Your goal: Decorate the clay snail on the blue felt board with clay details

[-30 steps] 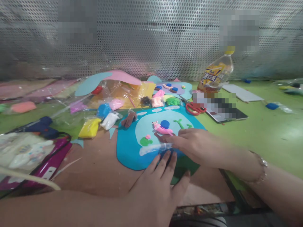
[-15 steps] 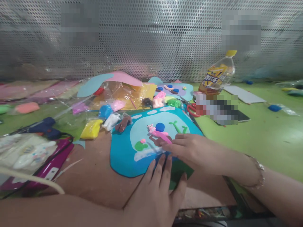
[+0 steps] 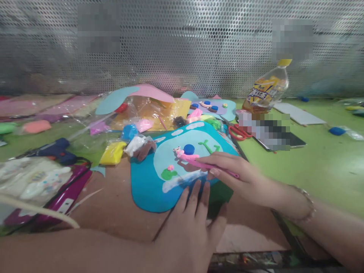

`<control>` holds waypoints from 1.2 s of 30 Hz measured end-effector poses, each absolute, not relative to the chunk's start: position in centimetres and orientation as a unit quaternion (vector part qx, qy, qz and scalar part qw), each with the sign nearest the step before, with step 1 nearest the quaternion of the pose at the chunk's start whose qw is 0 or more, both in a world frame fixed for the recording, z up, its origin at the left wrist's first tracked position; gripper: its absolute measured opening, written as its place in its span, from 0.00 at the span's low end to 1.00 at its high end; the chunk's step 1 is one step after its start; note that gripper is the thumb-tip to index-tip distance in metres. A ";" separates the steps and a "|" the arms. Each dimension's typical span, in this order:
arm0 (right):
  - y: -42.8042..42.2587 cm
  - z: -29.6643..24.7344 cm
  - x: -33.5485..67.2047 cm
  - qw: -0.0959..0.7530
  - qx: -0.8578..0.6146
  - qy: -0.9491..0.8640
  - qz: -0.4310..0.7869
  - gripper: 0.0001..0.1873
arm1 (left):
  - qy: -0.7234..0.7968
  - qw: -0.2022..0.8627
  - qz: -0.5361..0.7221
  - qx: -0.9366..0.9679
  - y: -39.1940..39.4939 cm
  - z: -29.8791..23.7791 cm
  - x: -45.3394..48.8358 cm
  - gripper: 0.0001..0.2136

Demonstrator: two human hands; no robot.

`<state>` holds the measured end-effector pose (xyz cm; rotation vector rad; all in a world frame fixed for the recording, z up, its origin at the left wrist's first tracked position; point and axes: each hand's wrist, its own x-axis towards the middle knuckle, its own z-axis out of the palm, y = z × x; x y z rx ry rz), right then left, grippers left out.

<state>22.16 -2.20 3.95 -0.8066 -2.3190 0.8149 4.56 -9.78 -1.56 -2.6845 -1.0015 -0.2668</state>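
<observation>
A pink plastic clay tool (image 3: 207, 165) is pinched between the thumb and fingers of my right hand (image 3: 247, 176). Its front end meets a pink clay figure (image 3: 186, 156) with a small head, beside a blue clay disc (image 3: 189, 149) and above brown clay. These lie on a blue foam board (image 3: 145, 189) with a pale blue centre. Green clay stems (image 3: 209, 147), a green clay pad (image 3: 168, 174) with a pink flower, and white clay patches decorate it too. My left hand (image 3: 190, 223) rests open, its spread fingertips on the board's near edge.
Bagged clay lies behind and left, including a yellow pack (image 3: 113, 152). Red-handled scissors (image 3: 239, 132), a phone (image 3: 292, 138) and a drink bottle (image 3: 265, 91) are at the right. A glue gun (image 3: 58, 149) and its cord lie left. A perforated metal panel (image 3: 182, 49) stands behind.
The clay tool has swung to lie lower and more sideways, its holed end now visible under my right hand. My left hand stays on the board's edge. The view has shifted slightly.
</observation>
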 end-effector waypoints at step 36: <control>-0.9 3.5 22.2 0.285 -0.260 -0.745 0.544 0.12 | -0.285 0.150 -0.107 -0.941 -9.9 -1.7 4.1 0.22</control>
